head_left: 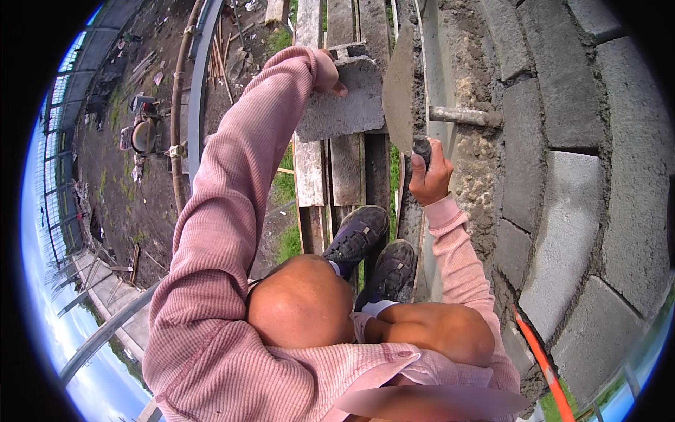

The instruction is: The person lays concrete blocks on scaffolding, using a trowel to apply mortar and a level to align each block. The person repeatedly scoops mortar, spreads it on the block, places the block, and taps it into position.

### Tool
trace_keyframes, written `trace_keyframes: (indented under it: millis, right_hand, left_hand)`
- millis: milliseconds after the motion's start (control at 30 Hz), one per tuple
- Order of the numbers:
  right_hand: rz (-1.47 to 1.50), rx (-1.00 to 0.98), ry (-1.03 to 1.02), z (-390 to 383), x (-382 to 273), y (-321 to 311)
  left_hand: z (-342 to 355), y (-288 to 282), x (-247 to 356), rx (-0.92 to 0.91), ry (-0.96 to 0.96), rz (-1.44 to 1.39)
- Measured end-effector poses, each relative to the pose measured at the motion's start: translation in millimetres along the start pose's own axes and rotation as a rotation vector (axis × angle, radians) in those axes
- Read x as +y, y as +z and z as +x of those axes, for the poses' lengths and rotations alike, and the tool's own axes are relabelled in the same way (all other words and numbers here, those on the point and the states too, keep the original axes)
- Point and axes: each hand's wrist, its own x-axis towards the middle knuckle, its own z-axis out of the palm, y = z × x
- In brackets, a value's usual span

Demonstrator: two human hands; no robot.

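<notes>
Taking the block wall [545,141] as the landmark, the person is squatting to its left, with the feet resting on scaffold planks [309,176] that are running alongside it. The task's thing, a loose grey block [351,109], is lying on those planks, left of the wall and apart from it. The left hand [330,79] is reaching over this block and gripping it near its far edge; one finger is showing against the grey face, while the sleeve is hiding how the others are closing. The right hand [431,179], nearer the wall, is wrapping around the handle of a trowel [401,91], thumb pressing along the grip. The blade is pointing away from the person, between the block and the wall; how much mortar it is carrying, I cannot tell. A short bar [465,117] is jutting from the wall's left side, near the trowel.

The step in hand is seemingly preparing the block for laying, one hand steadying while the other is readying the trowel. The next move is probably calling for mortar going onto the block's edge, with the left hand holding it firm.
</notes>
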Motion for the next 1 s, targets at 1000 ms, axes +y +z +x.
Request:
trace_keyframes:
  millis: [1000]
  right_hand:
    - [0.012,0.055,-0.009,0,-1,11]
  left_hand:
    - [-16,-9,7,0.022,0.048,0.180]
